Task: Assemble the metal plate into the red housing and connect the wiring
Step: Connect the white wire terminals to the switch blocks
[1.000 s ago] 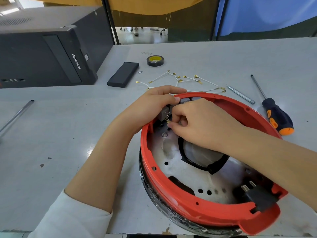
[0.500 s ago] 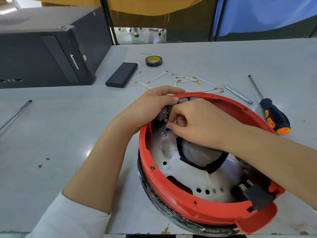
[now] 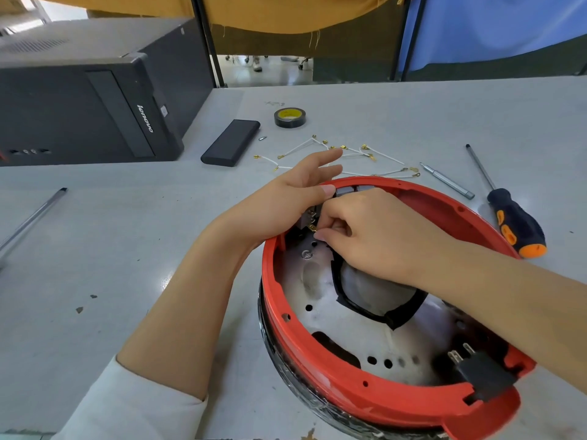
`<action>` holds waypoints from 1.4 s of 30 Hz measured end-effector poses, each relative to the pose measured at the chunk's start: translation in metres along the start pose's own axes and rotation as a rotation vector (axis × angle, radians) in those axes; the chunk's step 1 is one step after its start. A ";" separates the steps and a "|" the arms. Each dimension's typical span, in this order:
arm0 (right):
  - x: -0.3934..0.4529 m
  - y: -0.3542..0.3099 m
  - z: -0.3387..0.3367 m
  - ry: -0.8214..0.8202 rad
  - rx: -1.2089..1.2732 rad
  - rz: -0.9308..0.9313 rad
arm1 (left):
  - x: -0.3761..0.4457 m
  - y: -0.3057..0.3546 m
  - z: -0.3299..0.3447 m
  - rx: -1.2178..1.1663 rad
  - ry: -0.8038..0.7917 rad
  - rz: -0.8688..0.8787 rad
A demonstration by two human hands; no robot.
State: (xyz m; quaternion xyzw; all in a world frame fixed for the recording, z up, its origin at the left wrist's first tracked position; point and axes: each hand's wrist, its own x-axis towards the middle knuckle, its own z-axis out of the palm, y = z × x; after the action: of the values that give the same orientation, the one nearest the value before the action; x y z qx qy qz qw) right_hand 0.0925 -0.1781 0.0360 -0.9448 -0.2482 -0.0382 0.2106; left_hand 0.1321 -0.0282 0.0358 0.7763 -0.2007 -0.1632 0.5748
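right hand (image 3: 378,236): fingertips curl under, what they pinch is mostly hidden
metal plate (image 3: 333,325): far part covered by the right forearm
red housing (image 3: 349,389): near-right rim cut off by bottom edge

Place: a small workshop or repair room.
Counter (image 3: 95,249): plain grey, with marks and scuffs.
Tools: a screwdriver (image 3: 516,222), a roll of black tape (image 3: 289,117), loose white wires (image 3: 343,154) with gold ends.
Machine: a black computer box (image 3: 79,100).
Back: yellow cloth (image 3: 286,11) and blue cloth (image 3: 492,27) hang like curtains.
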 end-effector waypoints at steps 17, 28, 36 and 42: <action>-0.005 0.000 -0.019 0.151 0.089 0.095 | 0.000 0.004 0.003 -0.072 0.099 -0.045; 0.035 0.083 -0.071 0.085 0.169 0.351 | -0.003 0.006 0.003 -0.157 0.081 -0.112; 0.068 0.117 -0.031 -0.220 -0.136 0.324 | -0.002 0.005 0.002 -0.236 0.051 -0.112; 0.060 0.123 -0.035 -0.189 -0.103 0.294 | 0.000 0.000 0.001 -0.249 0.028 -0.092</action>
State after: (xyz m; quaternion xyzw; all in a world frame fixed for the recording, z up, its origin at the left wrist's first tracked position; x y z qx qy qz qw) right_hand 0.2059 -0.2625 0.0317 -0.9798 -0.1236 0.0692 0.1411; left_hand 0.1317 -0.0290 0.0357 0.7094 -0.1351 -0.2019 0.6616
